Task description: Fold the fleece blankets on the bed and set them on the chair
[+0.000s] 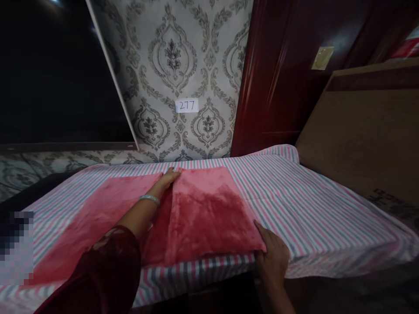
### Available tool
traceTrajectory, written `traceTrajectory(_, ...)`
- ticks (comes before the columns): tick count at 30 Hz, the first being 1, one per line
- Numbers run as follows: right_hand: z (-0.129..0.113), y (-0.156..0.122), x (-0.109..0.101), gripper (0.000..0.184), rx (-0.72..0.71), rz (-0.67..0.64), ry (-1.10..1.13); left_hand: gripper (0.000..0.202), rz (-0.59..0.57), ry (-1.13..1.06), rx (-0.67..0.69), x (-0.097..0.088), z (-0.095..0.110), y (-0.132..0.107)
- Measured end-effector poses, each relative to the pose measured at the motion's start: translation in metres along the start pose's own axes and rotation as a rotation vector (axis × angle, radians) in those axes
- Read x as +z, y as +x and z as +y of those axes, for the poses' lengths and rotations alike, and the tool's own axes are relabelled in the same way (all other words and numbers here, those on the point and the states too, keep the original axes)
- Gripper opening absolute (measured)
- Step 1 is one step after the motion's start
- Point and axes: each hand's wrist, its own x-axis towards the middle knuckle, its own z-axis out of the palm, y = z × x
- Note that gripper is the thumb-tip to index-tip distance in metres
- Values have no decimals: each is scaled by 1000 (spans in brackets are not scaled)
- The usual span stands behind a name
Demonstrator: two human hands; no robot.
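A plush red cloth (pixel 209 213) lies on a striped sheet, its right part folded over with an edge running from front to back near its middle. At the far end of that edge, my left hand (pixel 170 176) has its fingers closed on the fabric. My right hand (pixel 273 250) grips the near right corner, thumb on top and the other fingers mostly hidden below. The cloth's left part (pixel 94 222) spreads flat, partly covered by my left forearm and dark red sleeve.
The pink, grey and white striped sheet (pixel 294 205) covers the table-like surface and hangs over its front edge. A large cardboard box (pixel 363 135) stands at the right. Behind are a dark television (pixel 62 74), patterned wallpaper with a "277" label (pixel 187 105), and a dark red door (pixel 278 69).
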Motion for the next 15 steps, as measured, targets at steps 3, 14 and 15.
traceTrajectory(3,-2,0,-1,62,12,6,4,78,-76,-55,-15,-1,-11,-32)
traceTrajectory(14,-2,2,-2,56,10,-1,11,87,-28,-96,55,2,-11,-86)
traceTrajectory(15,-3,2,-2,56,14,-4,18,86,-38,-116,54,0,-12,-91)
